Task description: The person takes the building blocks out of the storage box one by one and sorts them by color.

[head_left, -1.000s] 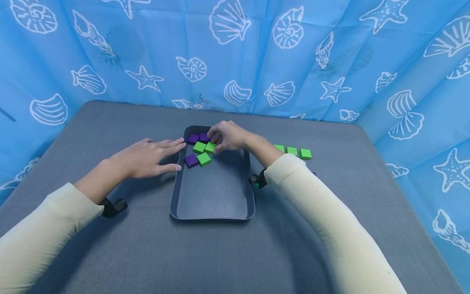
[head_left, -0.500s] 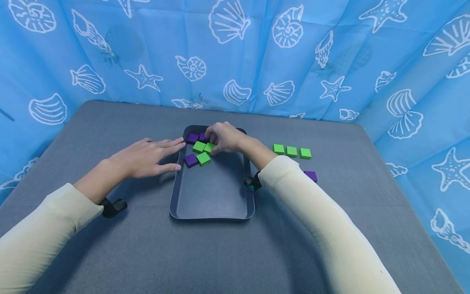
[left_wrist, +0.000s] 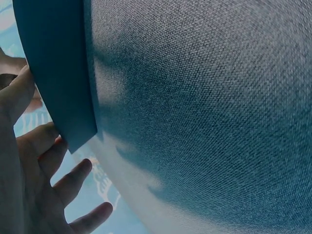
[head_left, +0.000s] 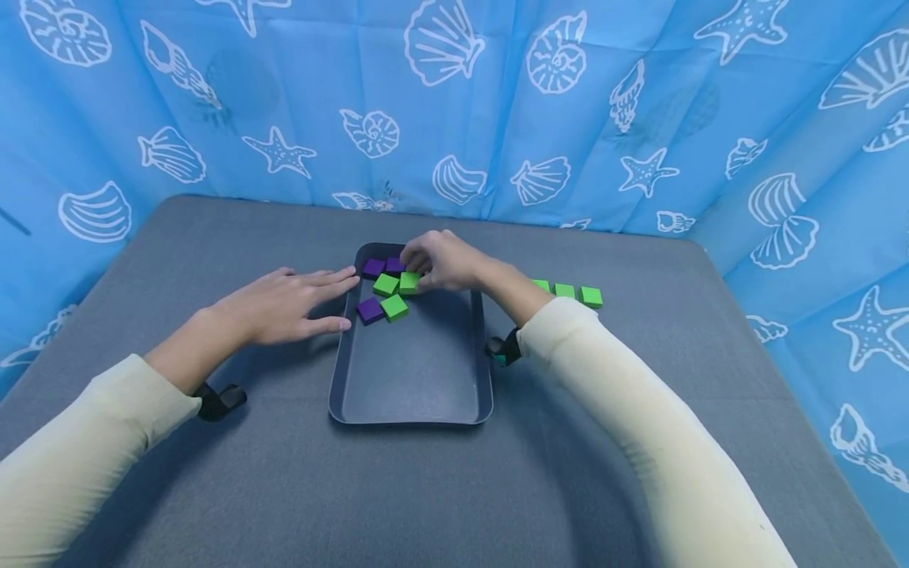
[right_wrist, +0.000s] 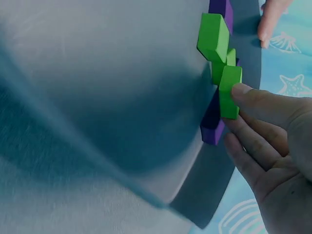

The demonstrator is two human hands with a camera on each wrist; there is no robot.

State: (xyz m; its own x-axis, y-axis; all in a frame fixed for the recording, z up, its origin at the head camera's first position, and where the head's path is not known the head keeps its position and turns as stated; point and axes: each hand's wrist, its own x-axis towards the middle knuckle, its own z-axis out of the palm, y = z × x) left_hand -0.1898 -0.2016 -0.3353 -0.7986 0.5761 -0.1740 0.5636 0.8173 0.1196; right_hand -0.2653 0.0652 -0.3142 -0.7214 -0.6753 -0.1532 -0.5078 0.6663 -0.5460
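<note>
A dark grey tray (head_left: 419, 371) lies on the table, with green and purple blocks in its far left part. My right hand (head_left: 450, 262) pinches a green block (right_wrist: 230, 92), thumb on one face and fingers behind it. Just below the pinched block in the right wrist view is a purple block (right_wrist: 213, 122). Another green block (head_left: 387, 284) sits left of the pinched one, and a third green block (head_left: 394, 307) lies nearer, beside a purple block (head_left: 370, 310). Fingers straight and spread, my left hand (head_left: 280, 306) touches the tray's left rim.
Right of the tray, a row of green blocks (head_left: 591, 297) lies on the grey cloth-covered table (head_left: 298, 497), partly behind the right forearm. Two purple blocks (head_left: 374, 268) sit at the tray's far left corner. A blue shell-print curtain (head_left: 454, 118) hangs behind the table.
The right hand dipped slightly left, then came back right. The green block at its fingertips has turned straighter. A purple block on the table is now hidden by the right sleeve; the left hand stays put.
</note>
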